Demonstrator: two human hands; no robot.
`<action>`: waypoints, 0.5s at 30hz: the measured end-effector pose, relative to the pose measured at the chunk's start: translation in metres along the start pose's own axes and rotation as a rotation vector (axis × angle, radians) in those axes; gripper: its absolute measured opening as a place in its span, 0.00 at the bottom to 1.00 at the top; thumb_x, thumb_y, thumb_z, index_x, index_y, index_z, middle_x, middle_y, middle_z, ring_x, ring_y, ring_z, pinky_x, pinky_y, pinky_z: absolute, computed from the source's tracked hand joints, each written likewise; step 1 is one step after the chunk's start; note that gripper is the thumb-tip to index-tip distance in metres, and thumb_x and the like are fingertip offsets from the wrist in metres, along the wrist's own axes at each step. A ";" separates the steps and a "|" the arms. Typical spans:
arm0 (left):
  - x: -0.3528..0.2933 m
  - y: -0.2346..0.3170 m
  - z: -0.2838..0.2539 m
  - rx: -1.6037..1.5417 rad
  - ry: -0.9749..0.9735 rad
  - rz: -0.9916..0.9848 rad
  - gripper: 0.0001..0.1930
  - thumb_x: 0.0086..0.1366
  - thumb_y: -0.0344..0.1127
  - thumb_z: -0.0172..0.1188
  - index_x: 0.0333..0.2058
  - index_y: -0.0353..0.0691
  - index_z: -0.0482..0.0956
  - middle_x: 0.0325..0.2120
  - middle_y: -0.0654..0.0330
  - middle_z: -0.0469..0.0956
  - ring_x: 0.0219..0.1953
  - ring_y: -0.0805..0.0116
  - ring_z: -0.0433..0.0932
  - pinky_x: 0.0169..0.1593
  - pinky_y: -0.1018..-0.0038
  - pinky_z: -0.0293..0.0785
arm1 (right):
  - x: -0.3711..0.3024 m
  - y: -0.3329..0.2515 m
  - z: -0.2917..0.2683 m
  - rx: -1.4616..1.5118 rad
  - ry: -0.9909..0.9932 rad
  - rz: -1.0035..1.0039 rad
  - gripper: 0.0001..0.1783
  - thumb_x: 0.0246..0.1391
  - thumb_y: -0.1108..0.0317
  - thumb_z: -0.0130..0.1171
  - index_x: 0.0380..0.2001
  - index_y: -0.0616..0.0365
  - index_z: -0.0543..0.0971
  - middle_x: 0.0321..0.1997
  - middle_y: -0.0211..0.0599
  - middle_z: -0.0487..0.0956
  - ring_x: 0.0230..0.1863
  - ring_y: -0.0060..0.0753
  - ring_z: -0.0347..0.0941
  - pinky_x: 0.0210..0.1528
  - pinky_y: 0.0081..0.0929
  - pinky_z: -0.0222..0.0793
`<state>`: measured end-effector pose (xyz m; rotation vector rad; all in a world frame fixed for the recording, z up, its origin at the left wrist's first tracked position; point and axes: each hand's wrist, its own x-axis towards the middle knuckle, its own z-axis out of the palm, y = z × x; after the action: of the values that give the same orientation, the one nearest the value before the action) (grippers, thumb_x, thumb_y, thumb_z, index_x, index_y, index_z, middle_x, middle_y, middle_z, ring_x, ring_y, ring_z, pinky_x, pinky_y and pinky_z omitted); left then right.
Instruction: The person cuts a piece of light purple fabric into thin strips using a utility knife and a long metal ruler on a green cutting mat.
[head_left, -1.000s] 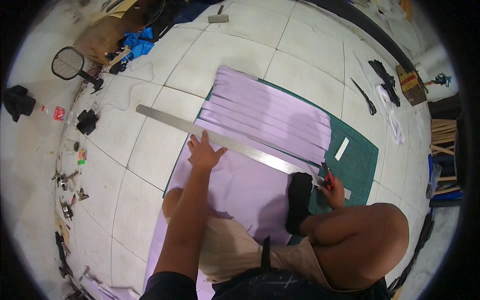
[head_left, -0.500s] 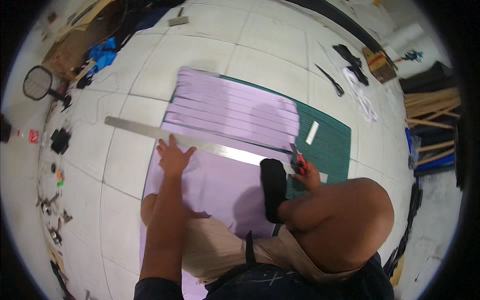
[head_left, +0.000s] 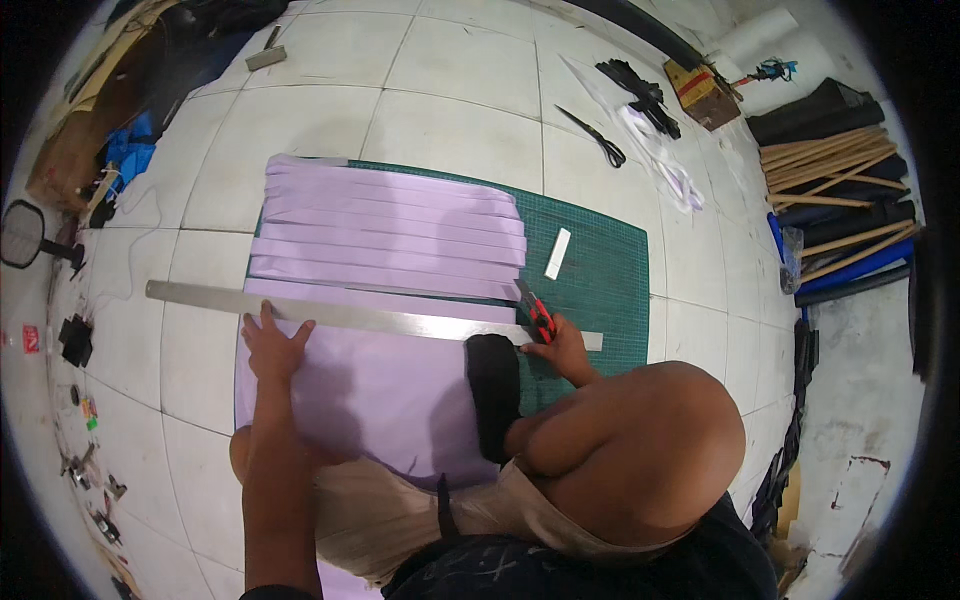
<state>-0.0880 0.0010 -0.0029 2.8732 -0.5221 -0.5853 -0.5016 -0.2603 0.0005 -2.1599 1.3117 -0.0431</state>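
A flat, thin metal ruler (head_left: pixel 390 319), smooth and shining in its middle, is lying from left to right across a sheet of lilac cloth (head_left: pixel 370 390), and its rounded left end is reaching beyond the cloth over the pale floor tiles (head_left: pixel 205 259). The cloth is looking soft and matte, with small wrinkles on the near side. At the far side of the ruler, long lilac strips (head_left: pixel 390 225) are lying side by side in almost parallel rows. Under all this a green cutting mat (head_left: pixel 600 275) with fine grid lines is showing mostly at the right, and there a small white rectangular piece (head_left: pixel 559 254) is resting. The left hand (head_left: pixel 275 350) is not gripping anything: its fingers are spreading apart, with fingertips resting at the ruler's near edge. The right hand (head_left: pixel 562 352) is grasping a red and black cutter (head_left: pixel 537 312), whose blade is pointing to the far left, near the right part of the ruler. A foot in a black sock (head_left: pixel 492 395) is standing on the cloth, its toes at the ruler's near edge. Compared with one second ago, the ruler is appearing more level and farther left in the view, as is everything around it, while both hands are keeping their places along it.
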 end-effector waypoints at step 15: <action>-0.001 -0.003 -0.010 0.044 0.026 0.014 0.52 0.54 0.61 0.68 0.70 0.45 0.53 0.68 0.34 0.47 0.71 0.37 0.48 0.66 0.46 0.60 | 0.059 0.023 -0.022 0.233 0.265 0.136 0.24 0.58 0.55 0.64 0.47 0.62 0.72 0.38 0.51 0.78 0.37 0.45 0.76 0.43 0.39 0.71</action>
<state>-0.0835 0.0045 0.0060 2.9115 -0.5570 -0.5402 -0.4972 -0.3262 -0.0089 -1.9111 1.5163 -0.4192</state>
